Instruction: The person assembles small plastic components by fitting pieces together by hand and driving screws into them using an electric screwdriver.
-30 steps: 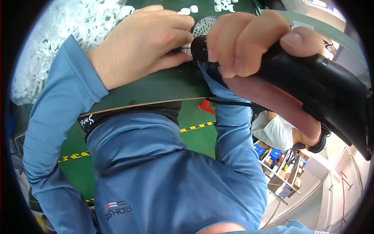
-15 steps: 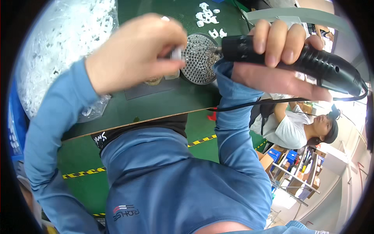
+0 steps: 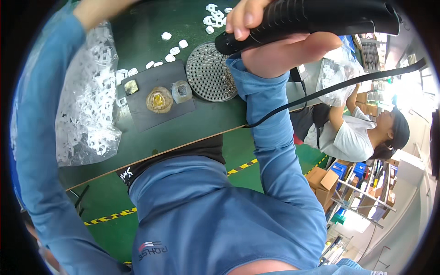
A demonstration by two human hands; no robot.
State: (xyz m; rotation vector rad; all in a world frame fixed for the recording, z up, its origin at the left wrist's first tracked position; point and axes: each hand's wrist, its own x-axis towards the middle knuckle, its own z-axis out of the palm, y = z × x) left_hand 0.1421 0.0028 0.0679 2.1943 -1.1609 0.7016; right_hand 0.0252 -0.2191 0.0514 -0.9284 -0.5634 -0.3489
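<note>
My right hand (image 3: 279, 46) is wrapped round a black corded electric screwdriver (image 3: 321, 18); its front end hangs over the edge of a round perforated metal tray (image 3: 208, 68). Small screws (image 3: 228, 82) are heaped along the tray's right side. My left hand (image 3: 101, 11) is cut off by the upper edge, so its fingers and anything in them are hidden. Below the tray's left side, a dark mat (image 3: 153, 123) carries a round tan fixture with a yellow middle (image 3: 159, 100), a clear block (image 3: 182, 91) and a small square block (image 3: 131, 87).
A clear bag (image 3: 87, 110) full of white plastic parts lies on the left of the green table (image 3: 215, 117). Several white caps (image 3: 169, 58) are strewn behind the mat, with more white parts (image 3: 214, 19) farther back. At right, a co-worker (image 3: 353, 137) handles another bag (image 3: 337, 75).
My left hand has swung away up and left, uncovering the mat and its fixtures. My right hand has shifted with the screwdriver, up and left. The view has turned slightly.
</note>
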